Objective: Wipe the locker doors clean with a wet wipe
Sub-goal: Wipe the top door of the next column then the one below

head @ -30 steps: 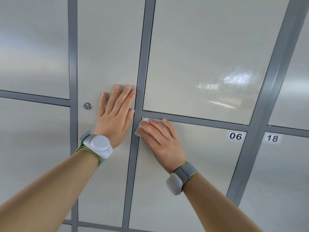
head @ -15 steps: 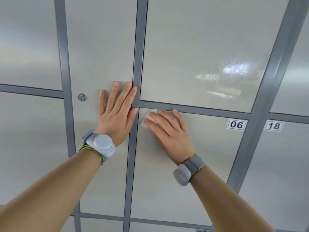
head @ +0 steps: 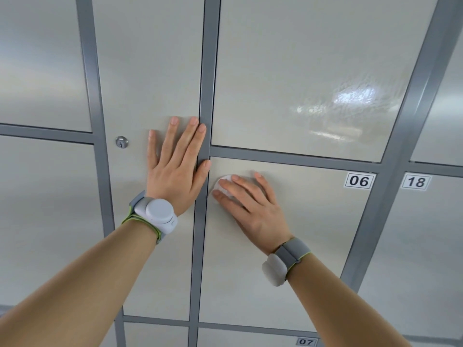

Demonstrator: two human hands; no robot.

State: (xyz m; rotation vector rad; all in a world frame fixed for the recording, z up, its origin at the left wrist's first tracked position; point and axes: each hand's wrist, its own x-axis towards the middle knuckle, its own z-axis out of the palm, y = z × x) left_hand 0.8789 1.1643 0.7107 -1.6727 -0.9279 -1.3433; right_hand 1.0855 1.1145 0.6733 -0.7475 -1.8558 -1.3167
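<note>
Three labels, 06 (head: 359,181), 18 (head: 416,182), 07 (head: 306,342), wet wipe (head: 221,184) under right hand (head: 251,205)

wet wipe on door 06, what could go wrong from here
The wet wipe sits under only the fingertips of the right hand, so it may slip out or bunch. Wiping across could wet and lift the 06 label. The left hand, flat on the neighbouring door, may leave prints.
</note>
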